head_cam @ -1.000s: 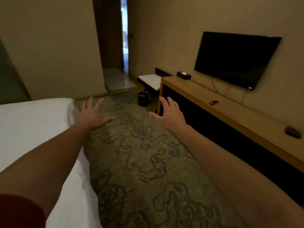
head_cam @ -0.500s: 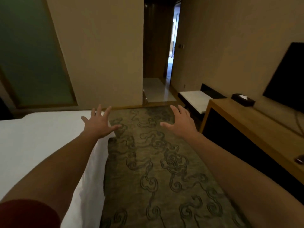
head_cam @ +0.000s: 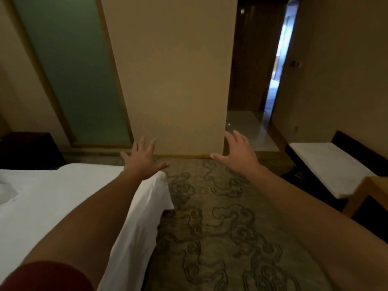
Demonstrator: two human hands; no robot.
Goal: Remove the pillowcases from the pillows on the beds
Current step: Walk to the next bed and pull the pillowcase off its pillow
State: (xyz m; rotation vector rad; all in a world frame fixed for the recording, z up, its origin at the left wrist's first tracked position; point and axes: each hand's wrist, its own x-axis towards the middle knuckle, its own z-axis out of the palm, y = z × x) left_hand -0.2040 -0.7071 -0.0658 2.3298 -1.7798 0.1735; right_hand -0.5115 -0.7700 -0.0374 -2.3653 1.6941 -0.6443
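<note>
Beside the white-sheeted bed [head_cam: 52, 198], the left hand [head_cam: 142, 161] and right hand [head_cam: 237, 154] hover spread-fingered and empty. No pillow shows; this looks like the approach, so the next move is finding one. Beyond the bed's foot, a white-cushioned dark bench [head_cam: 329, 164] borders the swirl-patterned green carpet [head_cam: 220, 227].

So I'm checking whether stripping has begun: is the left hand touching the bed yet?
Cannot tell. In the head view the open left hand overlaps the bed's far corner, but a single view shows neither contact nor gap.

A hotel room — white-sheeted bed [head_cam: 52, 196], patterned carpet [head_cam: 220, 227], padded luggage bench [head_cam: 327, 164], frosted glass panel [head_cam: 73, 70]
</note>
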